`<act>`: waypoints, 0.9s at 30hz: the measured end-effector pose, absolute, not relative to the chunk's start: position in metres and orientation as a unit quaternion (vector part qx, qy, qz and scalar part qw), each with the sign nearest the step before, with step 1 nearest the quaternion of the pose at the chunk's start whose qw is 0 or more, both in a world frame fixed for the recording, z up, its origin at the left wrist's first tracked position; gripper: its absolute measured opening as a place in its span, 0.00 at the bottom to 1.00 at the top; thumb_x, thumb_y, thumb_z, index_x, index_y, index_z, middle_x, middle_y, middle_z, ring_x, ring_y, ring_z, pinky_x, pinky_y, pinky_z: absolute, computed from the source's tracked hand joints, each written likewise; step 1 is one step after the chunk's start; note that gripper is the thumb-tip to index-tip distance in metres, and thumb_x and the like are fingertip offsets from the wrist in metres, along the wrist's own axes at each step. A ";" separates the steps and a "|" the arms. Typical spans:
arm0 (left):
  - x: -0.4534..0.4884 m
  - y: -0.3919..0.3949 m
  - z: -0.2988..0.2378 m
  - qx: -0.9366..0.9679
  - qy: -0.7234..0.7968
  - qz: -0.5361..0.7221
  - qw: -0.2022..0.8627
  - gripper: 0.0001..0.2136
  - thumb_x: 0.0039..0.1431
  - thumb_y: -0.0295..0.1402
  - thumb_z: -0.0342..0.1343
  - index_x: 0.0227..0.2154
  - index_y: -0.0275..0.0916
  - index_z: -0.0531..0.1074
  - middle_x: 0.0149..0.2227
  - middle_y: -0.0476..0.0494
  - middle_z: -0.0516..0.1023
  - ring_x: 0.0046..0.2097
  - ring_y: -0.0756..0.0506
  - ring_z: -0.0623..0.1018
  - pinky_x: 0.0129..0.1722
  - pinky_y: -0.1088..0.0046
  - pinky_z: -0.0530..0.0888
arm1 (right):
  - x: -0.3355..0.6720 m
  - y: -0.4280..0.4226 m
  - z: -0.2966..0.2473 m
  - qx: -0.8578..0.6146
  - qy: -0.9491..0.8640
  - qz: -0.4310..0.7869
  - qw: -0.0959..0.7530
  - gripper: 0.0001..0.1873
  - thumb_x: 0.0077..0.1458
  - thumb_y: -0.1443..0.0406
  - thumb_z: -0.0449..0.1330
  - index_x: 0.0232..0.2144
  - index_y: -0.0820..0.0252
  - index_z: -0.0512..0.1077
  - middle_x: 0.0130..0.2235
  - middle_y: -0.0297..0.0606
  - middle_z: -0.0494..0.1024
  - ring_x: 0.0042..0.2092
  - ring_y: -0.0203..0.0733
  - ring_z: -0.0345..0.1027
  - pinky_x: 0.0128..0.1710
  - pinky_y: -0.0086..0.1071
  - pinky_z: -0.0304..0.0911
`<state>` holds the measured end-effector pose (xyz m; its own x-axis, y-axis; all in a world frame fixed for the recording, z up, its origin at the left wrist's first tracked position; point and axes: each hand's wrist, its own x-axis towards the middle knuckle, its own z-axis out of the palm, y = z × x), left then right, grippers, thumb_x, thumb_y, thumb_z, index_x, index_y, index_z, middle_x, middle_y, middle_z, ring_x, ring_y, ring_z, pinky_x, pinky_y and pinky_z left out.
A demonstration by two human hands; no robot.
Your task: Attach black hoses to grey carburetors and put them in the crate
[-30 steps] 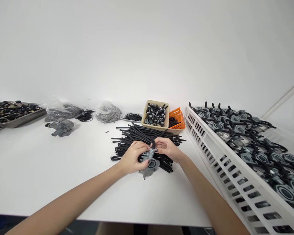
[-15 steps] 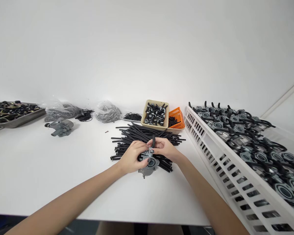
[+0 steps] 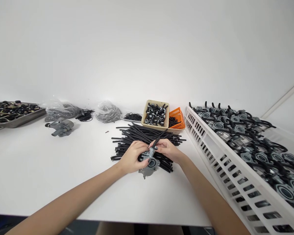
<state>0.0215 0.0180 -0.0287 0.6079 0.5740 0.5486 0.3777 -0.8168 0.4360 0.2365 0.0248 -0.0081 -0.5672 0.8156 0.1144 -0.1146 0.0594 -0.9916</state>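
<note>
A grey metal carburetor (image 3: 150, 164) is held just above the white table, its round bore facing me. My left hand (image 3: 134, 157) is closed around its left side, the thumb lying across the front. At the top of the body, my right hand (image 3: 168, 150) pinches the carburetor cap (image 3: 152, 150), from which a black rubber boot (image 3: 156, 142) rises, leaning right. The right fingers partly cover the cap. Right behind both hands spreads a pile of black rubber hoses (image 3: 134, 133).
A white slatted crate (image 3: 220, 153) full of carburetors stands at right. Behind the hoses are a beige basket (image 3: 146, 122) of capped boots and an orange basket (image 3: 182, 122). Leftward are plastic bags (image 3: 107, 112) of parts, another carburetor (image 3: 61, 128) and a metal tray (image 3: 26, 120).
The black boot on the cap pointed straight up before and now leans to the right. My right fingers have shifted slightly around the cap; my left hand keeps its hold.
</note>
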 end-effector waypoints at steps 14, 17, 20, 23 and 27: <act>0.020 0.019 -0.029 0.891 0.259 0.349 0.129 0.14 0.57 0.40 0.51 0.39 0.38 0.74 0.41 0.38 0.79 0.46 0.40 0.75 0.53 0.57 0.67 | 0.235 0.023 -0.005 -0.295 -0.640 0.610 0.361 0.20 0.46 0.55 0.71 0.39 0.61 0.78 0.39 0.39 0.79 0.40 0.38 0.72 0.47 0.35 0.66; 0.020 0.019 -0.030 0.891 0.258 0.351 0.126 0.15 0.57 0.42 0.50 0.37 0.36 0.74 0.40 0.37 0.78 0.45 0.39 0.75 0.52 0.56 0.67 | 0.235 0.022 -0.002 -0.290 -0.657 0.611 0.333 0.21 0.49 0.54 0.69 0.41 0.61 0.78 0.40 0.40 0.79 0.41 0.39 0.71 0.48 0.36 0.65; 0.020 0.019 -0.029 0.890 0.257 0.350 0.134 0.15 0.58 0.41 0.49 0.38 0.36 0.74 0.41 0.37 0.79 0.46 0.39 0.75 0.52 0.56 0.67 | 0.233 0.020 0.000 -0.281 -0.656 0.615 0.334 0.20 0.48 0.53 0.69 0.38 0.62 0.77 0.37 0.38 0.77 0.40 0.38 0.70 0.47 0.34 0.64; 0.020 0.019 -0.028 0.890 0.264 0.345 0.139 0.14 0.57 0.40 0.50 0.39 0.38 0.74 0.41 0.38 0.79 0.46 0.40 0.75 0.53 0.57 0.67 | 0.229 0.019 0.000 -0.297 -0.649 0.601 0.360 0.20 0.43 0.54 0.72 0.35 0.61 0.75 0.35 0.35 0.74 0.39 0.37 0.68 0.44 0.32 0.64; 0.021 0.018 -0.028 0.888 0.261 0.354 0.135 0.14 0.58 0.39 0.49 0.39 0.38 0.74 0.41 0.38 0.80 0.46 0.39 0.75 0.52 0.57 0.67 | 0.222 0.019 -0.001 -0.327 -0.639 0.576 0.391 0.22 0.37 0.56 0.75 0.31 0.60 0.72 0.32 0.32 0.71 0.35 0.35 0.64 0.38 0.30 0.63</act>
<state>0.0207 0.0184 -0.0280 0.6130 0.5588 0.5585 0.3682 -0.8275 0.4239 0.2223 0.0190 -0.0009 -0.4801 0.8686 0.1227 -0.0323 0.1223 -0.9920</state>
